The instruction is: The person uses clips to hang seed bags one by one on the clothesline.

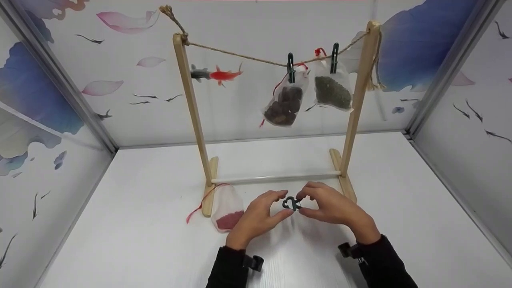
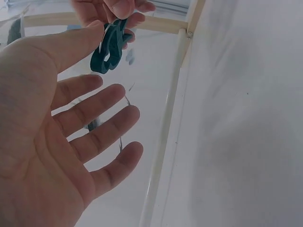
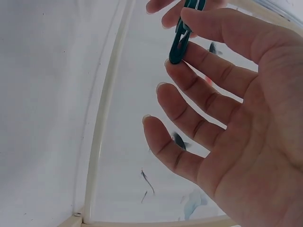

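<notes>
A small dark green clip [image 1: 291, 203] is held over the table, between both hands. My right hand [image 1: 330, 204] pinches it between thumb and fingers; in the right wrist view the thumb presses on the clip [image 3: 180, 42]. My left hand [image 1: 262, 214] is at the clip's other side, its thumb tip right at the clip [image 2: 108, 52] and its fingers spread apart. A mesh bag with pinkish-red contents [image 1: 229, 220] lies on the table beside the left hand, its red drawstring trailing left.
Behind the hands stands a wooden frame [image 1: 192, 108] with a rope [image 1: 240, 57] across its posts. Two dark green clips hold a bag of brown lumps [image 1: 286, 104] and a bag of green bits [image 1: 333, 92] on the rope. A white rod [image 1: 276, 177] joins the feet. Patterned panels surround the table.
</notes>
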The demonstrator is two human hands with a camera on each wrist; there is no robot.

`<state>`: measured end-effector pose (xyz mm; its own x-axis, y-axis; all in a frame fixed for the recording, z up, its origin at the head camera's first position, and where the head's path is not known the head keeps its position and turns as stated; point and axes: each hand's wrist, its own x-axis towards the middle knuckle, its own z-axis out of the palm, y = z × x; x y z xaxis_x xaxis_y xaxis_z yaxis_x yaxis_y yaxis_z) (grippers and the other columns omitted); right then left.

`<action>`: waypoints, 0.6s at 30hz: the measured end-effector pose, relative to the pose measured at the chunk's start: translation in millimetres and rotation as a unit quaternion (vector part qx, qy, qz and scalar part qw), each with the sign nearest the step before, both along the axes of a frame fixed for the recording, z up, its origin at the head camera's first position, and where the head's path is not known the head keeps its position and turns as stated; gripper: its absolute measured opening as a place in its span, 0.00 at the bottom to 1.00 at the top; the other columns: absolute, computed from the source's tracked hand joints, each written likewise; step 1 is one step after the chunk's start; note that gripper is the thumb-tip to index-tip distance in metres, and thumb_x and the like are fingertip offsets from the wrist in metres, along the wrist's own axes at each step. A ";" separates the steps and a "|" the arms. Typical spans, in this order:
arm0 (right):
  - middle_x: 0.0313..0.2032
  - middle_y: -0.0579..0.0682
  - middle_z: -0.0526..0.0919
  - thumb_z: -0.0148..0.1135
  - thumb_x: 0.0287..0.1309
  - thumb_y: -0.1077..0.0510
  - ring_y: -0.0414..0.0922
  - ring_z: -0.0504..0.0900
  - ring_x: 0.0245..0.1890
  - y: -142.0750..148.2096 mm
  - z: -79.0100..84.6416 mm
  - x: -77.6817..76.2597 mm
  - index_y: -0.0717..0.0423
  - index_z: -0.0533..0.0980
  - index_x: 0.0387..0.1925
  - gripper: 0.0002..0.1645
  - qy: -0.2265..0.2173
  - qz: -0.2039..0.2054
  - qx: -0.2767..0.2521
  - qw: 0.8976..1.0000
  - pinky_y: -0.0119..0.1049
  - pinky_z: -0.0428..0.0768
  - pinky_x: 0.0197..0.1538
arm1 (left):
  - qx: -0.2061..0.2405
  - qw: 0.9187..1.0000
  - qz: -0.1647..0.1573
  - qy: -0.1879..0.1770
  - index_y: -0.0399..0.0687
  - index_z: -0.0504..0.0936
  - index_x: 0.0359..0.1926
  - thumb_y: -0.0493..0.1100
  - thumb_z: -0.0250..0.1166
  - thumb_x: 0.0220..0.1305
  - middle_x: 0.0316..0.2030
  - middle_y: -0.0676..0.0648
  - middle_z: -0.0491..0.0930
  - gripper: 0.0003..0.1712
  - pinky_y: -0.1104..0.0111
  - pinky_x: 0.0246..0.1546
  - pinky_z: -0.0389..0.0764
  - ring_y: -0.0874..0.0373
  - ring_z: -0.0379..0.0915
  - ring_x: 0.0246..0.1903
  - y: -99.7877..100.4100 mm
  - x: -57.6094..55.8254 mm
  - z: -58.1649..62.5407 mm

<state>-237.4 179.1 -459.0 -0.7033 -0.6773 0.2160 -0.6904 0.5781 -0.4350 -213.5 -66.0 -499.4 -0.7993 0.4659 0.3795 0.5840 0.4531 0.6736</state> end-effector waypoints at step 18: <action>0.43 0.45 0.82 0.72 0.59 0.60 0.43 0.80 0.44 -3.1 1.4 1.8 0.55 0.83 0.45 0.12 0.019 0.017 0.000 1.000 0.43 0.80 0.46 | 0.018 0.999 -0.025 -0.031 0.43 0.80 0.60 0.52 0.70 0.67 0.50 0.46 0.83 0.26 0.56 0.55 0.77 0.61 0.76 0.51 0.4 -0.4 -1.8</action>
<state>-235.6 176.0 -457.6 -0.6706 -0.7010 0.2427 -0.7262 0.5538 -0.4074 -213.9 -65.6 -501.2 -0.7979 0.4928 0.3472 0.5618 0.3989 0.7248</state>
